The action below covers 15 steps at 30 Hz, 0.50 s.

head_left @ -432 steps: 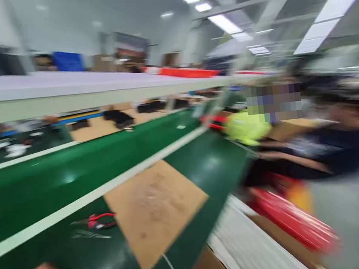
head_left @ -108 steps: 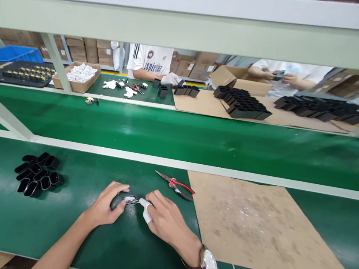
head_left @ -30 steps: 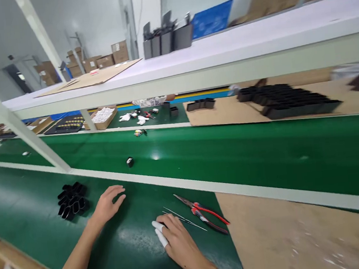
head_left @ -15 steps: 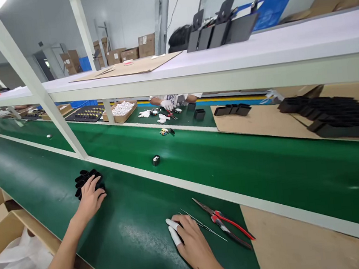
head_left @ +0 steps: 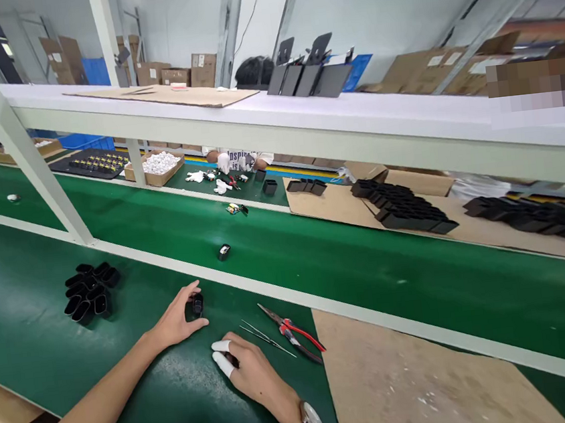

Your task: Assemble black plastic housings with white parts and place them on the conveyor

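My left hand [head_left: 177, 319] has its thumb and fingers curled round a small black plastic casing [head_left: 198, 306] at the table's middle. Left of it stands a cluster of similar black casings [head_left: 89, 291], their open tops up. My right hand [head_left: 251, 366], wearing white finger cots on two fingers, is curled low over the green table. Something dark shows between its fingers, too hidden to name. Just beyond that hand lie tweezers [head_left: 268, 339] and red-and-black long-nose pliers [head_left: 292, 331].
A cardboard sheet [head_left: 405, 373] lies on the right. Past the white rail, a green belt [head_left: 369, 269] carries a filled casing [head_left: 224, 252] and a small circuit board [head_left: 234, 208]. A co-worker's gloved hand [head_left: 223, 162] is across. A shelf post [head_left: 41, 129] rises at left.
My left hand has moved right from the cluster with one black casing. My right hand has curled in more, and a dark thing now shows in it. The view has turned right.
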Tool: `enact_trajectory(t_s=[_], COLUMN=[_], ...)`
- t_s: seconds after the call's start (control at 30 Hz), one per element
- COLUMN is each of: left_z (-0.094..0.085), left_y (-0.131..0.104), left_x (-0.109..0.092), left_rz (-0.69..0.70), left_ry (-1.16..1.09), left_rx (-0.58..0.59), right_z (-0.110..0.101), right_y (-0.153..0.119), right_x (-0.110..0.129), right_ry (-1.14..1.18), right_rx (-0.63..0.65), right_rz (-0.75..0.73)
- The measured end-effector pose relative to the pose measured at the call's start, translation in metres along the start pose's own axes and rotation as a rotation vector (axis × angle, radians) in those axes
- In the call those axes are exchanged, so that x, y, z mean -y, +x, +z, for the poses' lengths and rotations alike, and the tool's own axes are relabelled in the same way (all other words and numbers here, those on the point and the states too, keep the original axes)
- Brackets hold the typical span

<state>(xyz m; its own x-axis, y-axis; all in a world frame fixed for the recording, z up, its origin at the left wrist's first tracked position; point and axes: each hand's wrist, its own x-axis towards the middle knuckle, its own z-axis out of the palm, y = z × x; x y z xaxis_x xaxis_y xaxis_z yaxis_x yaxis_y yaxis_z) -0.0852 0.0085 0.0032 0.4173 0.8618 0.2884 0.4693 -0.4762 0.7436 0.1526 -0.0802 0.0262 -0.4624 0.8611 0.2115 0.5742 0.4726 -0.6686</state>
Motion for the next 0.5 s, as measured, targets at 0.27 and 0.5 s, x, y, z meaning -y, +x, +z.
enact_trajectory(t_s=[0.27,0.5], left_z=[-0.002,-0.002], left_y=[-0.006,-0.003], left_x=[-0.004,-0.008], left_rz=[-0.017,0.034], left_ry=[-0.050,0.041], left_rx=[0.003,-0.103], right_z=[0.038,0.045], right_y=[0.025,0.007], right_x=[0.011,0.008], right_ry=[0.222,0.053], right_rx=[0.114,0.015], right_rz=[-0.030,-0.109])
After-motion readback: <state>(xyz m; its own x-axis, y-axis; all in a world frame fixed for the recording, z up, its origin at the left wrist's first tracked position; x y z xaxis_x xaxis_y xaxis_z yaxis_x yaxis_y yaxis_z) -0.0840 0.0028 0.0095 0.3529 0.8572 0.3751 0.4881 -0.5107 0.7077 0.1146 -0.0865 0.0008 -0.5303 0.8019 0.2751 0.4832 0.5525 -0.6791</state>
